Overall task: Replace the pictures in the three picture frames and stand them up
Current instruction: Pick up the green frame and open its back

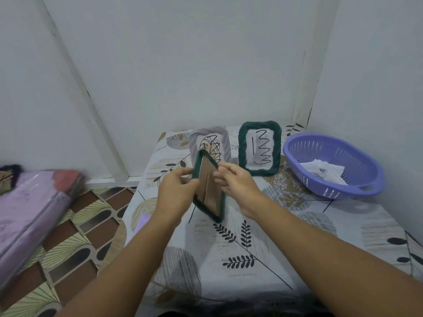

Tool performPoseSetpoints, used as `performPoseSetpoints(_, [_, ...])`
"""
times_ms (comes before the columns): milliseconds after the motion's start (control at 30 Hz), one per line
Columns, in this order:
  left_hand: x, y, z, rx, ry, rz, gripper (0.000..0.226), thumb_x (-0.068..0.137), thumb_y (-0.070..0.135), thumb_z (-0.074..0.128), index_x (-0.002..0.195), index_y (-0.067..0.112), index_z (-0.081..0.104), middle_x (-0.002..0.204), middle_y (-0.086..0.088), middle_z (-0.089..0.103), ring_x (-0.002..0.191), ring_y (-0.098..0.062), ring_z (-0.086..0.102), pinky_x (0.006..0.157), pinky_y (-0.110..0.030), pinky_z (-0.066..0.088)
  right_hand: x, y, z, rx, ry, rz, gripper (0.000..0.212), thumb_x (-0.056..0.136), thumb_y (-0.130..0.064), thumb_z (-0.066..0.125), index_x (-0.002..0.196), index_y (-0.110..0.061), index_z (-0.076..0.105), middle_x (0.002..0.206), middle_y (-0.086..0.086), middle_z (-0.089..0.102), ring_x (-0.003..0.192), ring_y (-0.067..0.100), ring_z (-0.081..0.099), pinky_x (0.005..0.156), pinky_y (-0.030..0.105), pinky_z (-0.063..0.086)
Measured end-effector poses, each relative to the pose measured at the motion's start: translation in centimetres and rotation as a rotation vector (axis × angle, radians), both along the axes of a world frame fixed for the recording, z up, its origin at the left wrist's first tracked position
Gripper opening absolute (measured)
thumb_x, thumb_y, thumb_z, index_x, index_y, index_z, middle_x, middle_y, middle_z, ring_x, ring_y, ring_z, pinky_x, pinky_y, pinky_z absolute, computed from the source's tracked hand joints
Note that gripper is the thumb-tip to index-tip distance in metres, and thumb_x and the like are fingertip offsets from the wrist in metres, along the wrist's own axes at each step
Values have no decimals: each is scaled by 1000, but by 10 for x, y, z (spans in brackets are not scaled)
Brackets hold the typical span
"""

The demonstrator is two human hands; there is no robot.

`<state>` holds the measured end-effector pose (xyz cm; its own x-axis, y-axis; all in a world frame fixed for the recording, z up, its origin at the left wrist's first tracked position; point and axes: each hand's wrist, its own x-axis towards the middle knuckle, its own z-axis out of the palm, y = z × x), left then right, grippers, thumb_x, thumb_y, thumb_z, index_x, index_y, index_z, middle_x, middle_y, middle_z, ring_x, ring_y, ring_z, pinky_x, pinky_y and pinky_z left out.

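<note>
I hold a dark green picture frame (209,191) above the table, its brown cardboard back with the stand flap facing me. My left hand (176,187) grips its left edge. My right hand (235,184) pinches its upper right edge with curled fingers. Behind it a pale grey frame (223,139) with a black scribble picture stands upright, partly hidden by the held frame. To its right a second dark green frame (259,148) stands upright with a zigzag drawing in it.
A purple plastic basket (357,179) with several paper pictures (325,171) sits at the table's right, near the wall. The table (251,248) wears a leaf-print cloth. Plastic-wrapped purple bundles (25,213) lie on the patterned floor at left.
</note>
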<state>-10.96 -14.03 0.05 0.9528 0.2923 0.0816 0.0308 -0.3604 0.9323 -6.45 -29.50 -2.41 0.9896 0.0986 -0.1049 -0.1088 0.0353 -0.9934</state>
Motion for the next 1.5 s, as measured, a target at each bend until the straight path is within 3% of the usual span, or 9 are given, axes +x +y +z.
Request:
performPoseSetpoints(100, [-2, 8, -12, -446, 136, 15, 25, 92, -4, 56, 107, 9, 72, 78, -4, 73, 64, -14, 60, 64, -28, 55, 5, -10, -19, -298, -58, -132, 34, 98, -36, 62, 131, -30, 59, 123, -4, 59, 116, 17, 59, 101, 43, 52])
performPoseSetpoints(267, [-9, 13, -43, -611, 229, 33, 25, 94, -7, 55, 113, 3, 68, 82, -11, 73, 66, -19, 62, 62, -32, 54, -1, -24, -41, -376, 105, -78, 59, 93, -44, 69, 143, -28, 43, 132, 1, 53, 113, 21, 56, 87, 35, 51])
performPoseSetpoints(400, [-16, 10, -58, -400, 278, -16, 20, 93, -4, 57, 106, 6, 69, 80, -11, 74, 65, -19, 66, 65, -34, 60, -3, -30, -56, -361, 150, -28, 41, 92, -37, 72, 126, -24, 52, 124, -2, 63, 106, 19, 63, 91, 42, 56])
performPoseSetpoints(500, [-14, 17, -71, 50, 277, -31, 7, 92, 18, 65, 90, 14, 71, 82, -3, 73, 76, -18, 66, 79, -44, 59, -4, -33, -60, -630, 107, 11, 51, 84, -54, 69, 126, -28, 55, 118, -7, 65, 109, 20, 63, 97, 47, 52])
performPoseSetpoints(600, [-14, 20, -74, 478, 298, -126, 20, 95, 34, 64, 86, 19, 71, 82, 4, 69, 79, -11, 62, 63, -27, 46, -3, -38, -61, -898, 78, 49, 54, 81, -65, 63, 123, -32, 54, 122, -8, 64, 115, 22, 58, 99, 41, 40])
performPoseSetpoints(733, [-4, 19, -79, 689, 290, -134, 23, 94, 41, 63, 87, 20, 69, 83, 7, 66, 81, -13, 61, 64, -28, 46, -2, -45, -65, -1038, 60, 52, 55, 82, -67, 64, 125, -34, 56, 126, -4, 59, 118, 24, 54, 95, 42, 36])
performPoseSetpoints(1033, [37, 17, -93, 554, 117, 1, 26, 97, 39, 62, 107, 17, 71, 94, 0, 72, 92, -21, 65, 77, -32, 50, 23, -45, -72, -832, 2, -78, 15, 91, -48, 63, 98, -36, 62, 103, -12, 66, 106, 20, 61, 99, 46, 48])
performPoseSetpoints(1200, [45, 13, -111, 529, 48, 27, 25, 94, 41, 66, 102, 19, 75, 91, 3, 73, 86, -16, 65, 76, -31, 51, 37, -42, -80, -817, 42, -126, 19, 92, -52, 64, 94, -33, 64, 82, -25, 54, 95, 14, 55, 105, 46, 39])
performPoseSetpoints(1500, [47, 16, -127, 432, -28, 73, 27, 88, 50, 69, 97, 27, 81, 88, 6, 73, 87, -12, 66, 83, -33, 53, 40, -41, -92, -810, 23, -212, 29, 87, -55, 68, 87, -26, 65, 83, -16, 65, 94, 14, 60, 95, 41, 34])
